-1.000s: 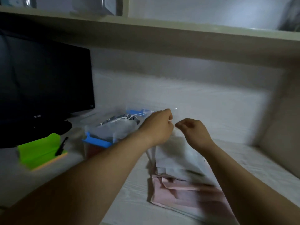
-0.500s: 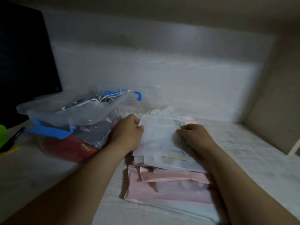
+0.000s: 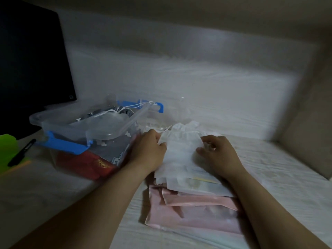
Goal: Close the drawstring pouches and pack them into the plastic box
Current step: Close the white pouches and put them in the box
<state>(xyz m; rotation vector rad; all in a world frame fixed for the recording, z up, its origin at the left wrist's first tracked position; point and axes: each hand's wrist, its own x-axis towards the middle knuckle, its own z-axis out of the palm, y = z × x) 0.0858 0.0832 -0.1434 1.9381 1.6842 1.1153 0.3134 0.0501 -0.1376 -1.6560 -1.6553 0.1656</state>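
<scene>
Box [image 3: 100, 133] sits on table [image 3: 45, 191], w/ pouches [image 3: 86, 164] in it. Pouch pile [image 3: 194, 209] just right of box. Screen [image 3: 32, 60] behind box, pen [image 3: 21, 155] far left. My left grip [image 3: 149, 150] & right grip [image 3: 217, 153] hold top pouch [image 3: 181, 150].

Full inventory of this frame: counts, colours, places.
plastic box: one, clear with blue latches, left of stack
red pouch: one, red, inside box
top white pouch: one, white, atop stack
pink pouches: at least two, pink, bottom of stack
monitor: one, black, back left
pen: one, black, far left
green object: one, green, left edge
desk: one, whitish, underneath
left hand: one, grips top white pouch's left edge
right hand: one, grips its right side
</scene>
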